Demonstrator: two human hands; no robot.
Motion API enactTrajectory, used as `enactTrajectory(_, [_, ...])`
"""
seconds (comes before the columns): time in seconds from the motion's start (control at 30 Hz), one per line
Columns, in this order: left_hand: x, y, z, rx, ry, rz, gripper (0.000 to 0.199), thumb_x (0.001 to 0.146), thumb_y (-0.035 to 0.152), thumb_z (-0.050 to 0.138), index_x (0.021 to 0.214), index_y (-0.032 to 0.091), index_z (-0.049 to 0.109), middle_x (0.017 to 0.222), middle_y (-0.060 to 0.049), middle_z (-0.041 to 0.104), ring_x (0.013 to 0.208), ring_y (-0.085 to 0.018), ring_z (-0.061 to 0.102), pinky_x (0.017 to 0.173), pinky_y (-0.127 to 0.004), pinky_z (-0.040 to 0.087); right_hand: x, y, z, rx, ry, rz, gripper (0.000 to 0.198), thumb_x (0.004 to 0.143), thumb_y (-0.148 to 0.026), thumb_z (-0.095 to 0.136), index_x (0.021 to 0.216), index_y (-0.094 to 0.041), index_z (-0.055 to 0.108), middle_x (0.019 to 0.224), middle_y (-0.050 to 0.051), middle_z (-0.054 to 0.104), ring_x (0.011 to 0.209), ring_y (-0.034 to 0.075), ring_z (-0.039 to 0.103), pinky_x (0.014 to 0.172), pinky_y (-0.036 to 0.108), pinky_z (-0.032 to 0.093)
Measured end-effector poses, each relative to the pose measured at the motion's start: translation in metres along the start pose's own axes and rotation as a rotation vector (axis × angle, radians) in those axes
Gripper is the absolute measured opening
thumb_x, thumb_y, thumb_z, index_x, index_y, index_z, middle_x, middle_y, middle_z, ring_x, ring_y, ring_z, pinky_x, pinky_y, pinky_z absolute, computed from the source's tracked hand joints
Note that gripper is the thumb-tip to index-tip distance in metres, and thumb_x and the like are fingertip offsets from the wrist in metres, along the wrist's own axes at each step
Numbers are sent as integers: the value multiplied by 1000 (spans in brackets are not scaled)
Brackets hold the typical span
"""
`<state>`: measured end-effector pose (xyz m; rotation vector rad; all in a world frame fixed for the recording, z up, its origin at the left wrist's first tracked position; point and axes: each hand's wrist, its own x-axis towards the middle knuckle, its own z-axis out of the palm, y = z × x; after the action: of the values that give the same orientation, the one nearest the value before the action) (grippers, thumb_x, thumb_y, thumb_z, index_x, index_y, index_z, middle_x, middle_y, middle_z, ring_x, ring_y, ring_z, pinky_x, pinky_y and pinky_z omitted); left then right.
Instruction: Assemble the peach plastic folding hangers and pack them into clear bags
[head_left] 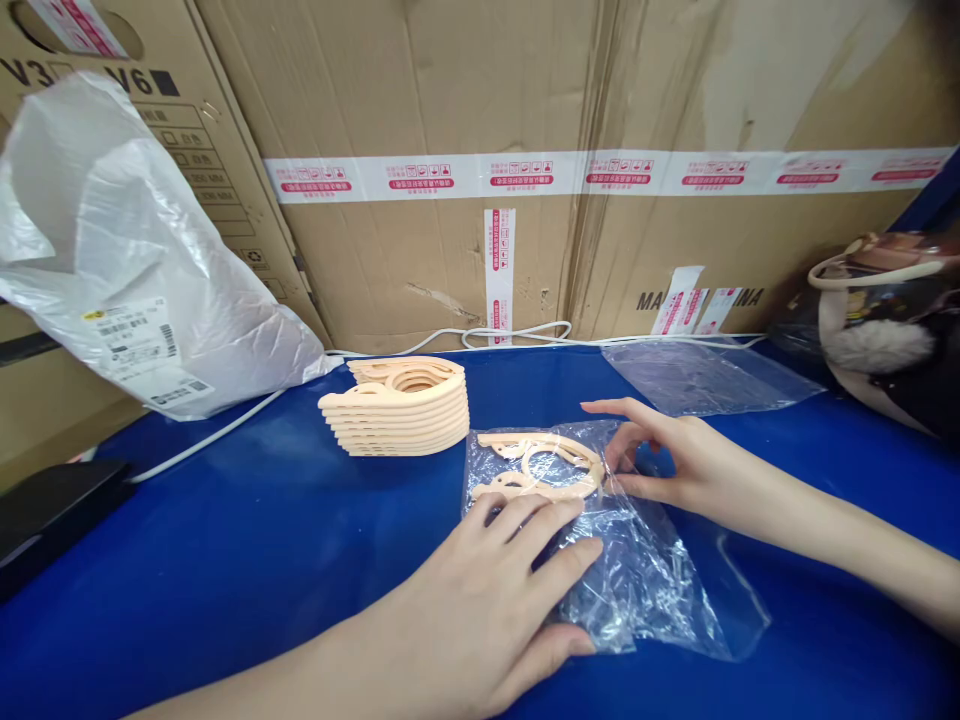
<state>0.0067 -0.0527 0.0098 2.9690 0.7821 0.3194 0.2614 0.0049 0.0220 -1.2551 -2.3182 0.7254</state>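
Note:
A cream plastic folding hanger lies inside a clear plastic bag on the blue table. My left hand rests palm down over the bag's near left part, fingers spread, its fingertips at the hanger's near edge. At the hanger's right end, my right hand pinches the bagged hanger between thumb and bent fingers, with the index finger stretched out above. Just left of the bag stands a neat stack of matching hangers. The bag's loose end trails toward the lower right, crinkled.
Large cardboard boxes wall off the back of the blue table. A white cable runs along them. A white mailing bag and a black device are at left. Another clear bag and a dark bag lie right.

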Motion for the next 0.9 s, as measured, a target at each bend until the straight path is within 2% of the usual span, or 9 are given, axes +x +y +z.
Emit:
enactTrajectory(0.33, [1,-2,-3,-43,-25,-4,47,100,45,38,139,19,42,142,-10,46,132,-28,39,107,-46,35,-1,-1,-1,52,-5,1,56,84,-42,65,133,-26,43,90,-1,71,86,19,67,85,35,49])
enactTrajectory(0.6, [-2,0,-7,-61,0,7,46,99,44,43,136,17,45,141,-12,47,134,-28,37,110,-44,33,2,3,3,34,-4,-43,56,86,-43,61,135,-24,42,91,3,72,83,21,67,77,37,51])
enactTrajectory(0.9, [-4,0,-7,-35,4,5,49,99,47,42,137,17,43,143,-10,45,134,-26,36,111,-40,30,3,3,3,-13,13,-58,53,85,-43,61,132,-26,45,87,0,72,80,19,68,73,32,51])
